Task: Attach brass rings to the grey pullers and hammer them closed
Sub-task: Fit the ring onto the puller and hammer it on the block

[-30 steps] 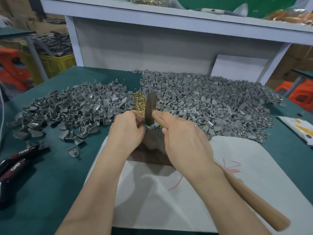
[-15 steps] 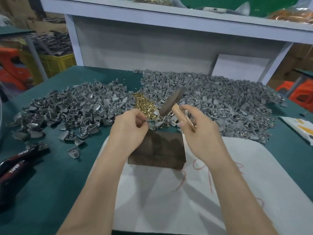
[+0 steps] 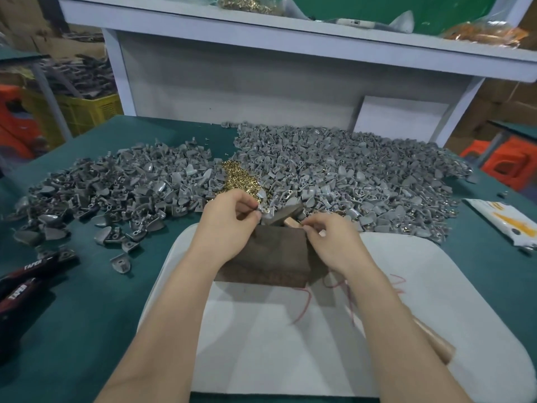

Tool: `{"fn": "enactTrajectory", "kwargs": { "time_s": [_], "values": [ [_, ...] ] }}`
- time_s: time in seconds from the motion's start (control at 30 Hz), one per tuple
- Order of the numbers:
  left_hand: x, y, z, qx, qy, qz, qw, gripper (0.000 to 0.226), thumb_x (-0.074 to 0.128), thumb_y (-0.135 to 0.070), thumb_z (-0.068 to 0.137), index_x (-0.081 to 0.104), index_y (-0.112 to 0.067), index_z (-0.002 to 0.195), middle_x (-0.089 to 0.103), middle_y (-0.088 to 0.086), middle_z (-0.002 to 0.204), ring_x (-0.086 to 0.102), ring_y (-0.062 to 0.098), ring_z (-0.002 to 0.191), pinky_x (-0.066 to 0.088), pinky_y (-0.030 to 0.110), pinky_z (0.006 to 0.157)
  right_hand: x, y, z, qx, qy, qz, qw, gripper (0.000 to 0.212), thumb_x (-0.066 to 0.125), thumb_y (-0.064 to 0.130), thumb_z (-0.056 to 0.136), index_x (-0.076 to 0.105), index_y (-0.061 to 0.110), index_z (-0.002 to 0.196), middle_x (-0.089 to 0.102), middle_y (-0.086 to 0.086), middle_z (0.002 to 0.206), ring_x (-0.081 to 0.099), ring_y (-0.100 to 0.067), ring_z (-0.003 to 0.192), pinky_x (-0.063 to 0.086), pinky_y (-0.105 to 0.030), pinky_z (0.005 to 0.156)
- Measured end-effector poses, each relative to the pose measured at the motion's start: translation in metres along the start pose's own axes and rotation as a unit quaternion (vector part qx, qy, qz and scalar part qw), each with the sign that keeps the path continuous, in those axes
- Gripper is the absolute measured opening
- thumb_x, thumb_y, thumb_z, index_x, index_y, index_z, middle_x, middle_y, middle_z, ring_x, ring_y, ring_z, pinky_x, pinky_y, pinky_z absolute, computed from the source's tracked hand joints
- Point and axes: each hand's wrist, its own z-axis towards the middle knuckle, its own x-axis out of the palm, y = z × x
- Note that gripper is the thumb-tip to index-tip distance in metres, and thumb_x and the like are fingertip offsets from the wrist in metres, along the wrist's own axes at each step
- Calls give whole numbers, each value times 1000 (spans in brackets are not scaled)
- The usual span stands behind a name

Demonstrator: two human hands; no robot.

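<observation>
Two heaps of grey pullers lie on the green table, one at the left [image 3: 116,190] and one at the right [image 3: 363,175], with a small pile of brass rings [image 3: 238,178] between them. A dark block [image 3: 276,257] sits on a white pad [image 3: 290,330]. My left hand [image 3: 229,225] pinches one grey puller [image 3: 266,209] at the block's far edge. My right hand [image 3: 334,242] curls over the hammer's wooden handle near its dark head [image 3: 286,212]. The handle's end [image 3: 433,341] shows beside my right forearm.
Black and red pliers [image 3: 26,274] lie at the table's left edge. A white and orange packet [image 3: 505,225] lies at the right. A white shelf [image 3: 290,33] stands over the back of the table. A yellow crate [image 3: 81,109] and orange stools [image 3: 505,161] stand beyond.
The hammer has come down from its raised, tilted pose and its head now lies low at the block's far edge. My right hand dropped with it; my left hand stayed at the block.
</observation>
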Motion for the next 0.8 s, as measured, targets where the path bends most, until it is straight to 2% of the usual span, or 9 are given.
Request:
{"fn": "enactTrajectory", "kwargs": {
  "time_s": [0.13,0.2,0.23,0.27,0.33,0.43,0.53,0.67,0.8],
  "values": [
    [0,-2,-1,19,-5,-23,1000,16,65,-9,86,58,-23,81,65,-5,85,63,15,91,49,29,92,-8,21,-9,-112,-118,73,984,27,54,36,92,65,25,114,64,5,98,58,-13,93,43,-22,85],
    [1,-3,-1,35,4,-50,998,17,65,-7,86,59,-22,82,65,-5,84,64,15,90,49,31,93,-6,38,-9,-147,-41,138,979,28,57,37,90,63,27,116,66,9,89,61,-6,83,45,-14,79],
    [2,-3,-1,39,8,-67,997,15,64,-7,86,60,-21,85,66,-3,87,64,15,92,50,32,93,-4,45,-8,-147,5,157,977,23,58,33,90,64,26,112,67,8,87,63,-7,80,49,-21,79],
    [2,-4,-1,37,4,-83,996,14,64,-8,86,60,-20,89,67,-3,90,64,14,93,49,31,93,-2,49,-4,-136,20,185,973,15,58,27,91,65,25,104,68,7,82,64,-9,74,53,-29,76],
    [2,-3,0,22,-31,-109,993,17,64,-12,88,57,-21,100,67,-5,96,62,9,98,46,25,94,-5,52,12,-91,-57,221,969,11,58,19,92,62,30,91,67,7,80,62,-6,65,53,-29,66],
    [-3,-1,2,-4,-114,-130,985,21,61,-17,90,54,-22,109,62,-10,107,57,5,103,42,23,94,-24,43,45,19,-186,161,969,33,56,16,93,52,27,124,64,1,110,61,-11,80,55,-34,76],
    [-9,-1,5,-15,-208,-162,964,18,57,-17,93,53,-24,109,58,-7,115,54,6,107,42,24,95,-21,44,61,73,-104,3,992,67,57,20,92,21,30,148,59,-13,121,60,-28,96,50,-48,89],
    [-21,4,9,-27,-340,-247,907,18,49,-14,95,52,-27,107,54,-2,118,52,2,102,40,11,77,16,88,54,-77,-40,33,996,40,57,23,92,52,26,132,65,0,108,59,-9,70,54,-29,69],
    [-29,11,12,-48,-411,-344,843,21,43,-9,95,51,-19,111,52,-7,99,51,-10,74,39,5,63,60,137,59,-165,80,-95,979,29,55,12,90,65,19,116,64,-8,119,60,-28,104,50,-36,90]
  ]
}}
